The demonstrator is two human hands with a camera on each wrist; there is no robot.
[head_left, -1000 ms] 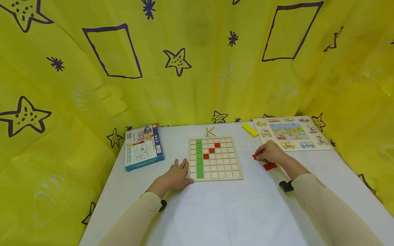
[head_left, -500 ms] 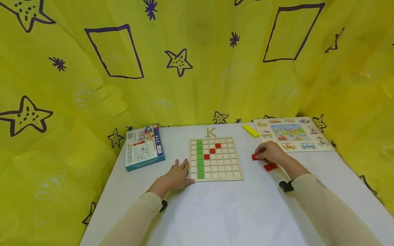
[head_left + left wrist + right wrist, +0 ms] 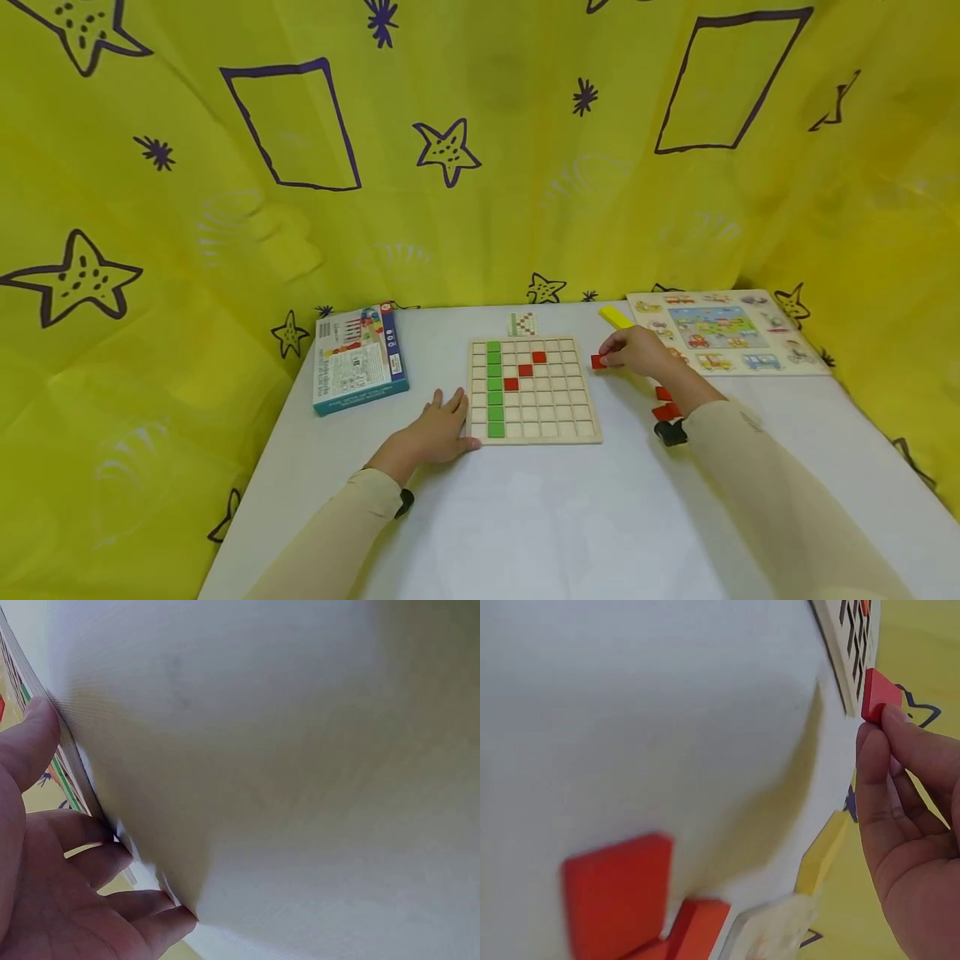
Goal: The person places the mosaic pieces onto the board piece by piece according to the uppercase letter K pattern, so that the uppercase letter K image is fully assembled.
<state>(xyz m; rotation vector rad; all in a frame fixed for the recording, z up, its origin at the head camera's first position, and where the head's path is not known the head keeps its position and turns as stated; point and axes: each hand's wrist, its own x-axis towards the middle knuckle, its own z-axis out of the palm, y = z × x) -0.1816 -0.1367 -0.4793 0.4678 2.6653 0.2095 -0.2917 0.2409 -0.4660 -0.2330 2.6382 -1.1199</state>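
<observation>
A square wooden grid board (image 3: 536,441) lies on the white table. A column of green tiles (image 3: 495,384) and a diagonal of three red tiles (image 3: 526,371) sit in its cells. My left hand (image 3: 437,429) rests at the board's left edge, fingers spread, thumb at the near left corner. Just right of the board, my right hand (image 3: 637,350) pinches a red square tile (image 3: 880,696) between thumb and fingertips, raised off the table in the right wrist view. Loose red tiles (image 3: 666,412) lie on the table below the right forearm, partly hidden by it.
A small pattern card (image 3: 522,324) lies behind the board. A yellow block (image 3: 615,317) and a wooden picture puzzle (image 3: 798,367) are at the back right. On the left stands a teal-edged box (image 3: 362,358). A yellow patterned curtain (image 3: 480,225) hangs behind the table.
My right hand has lifted a red tile from beside the loose ones and carried it left toward the board. The left hand stays at the board's edge; the view has shifted slightly.
</observation>
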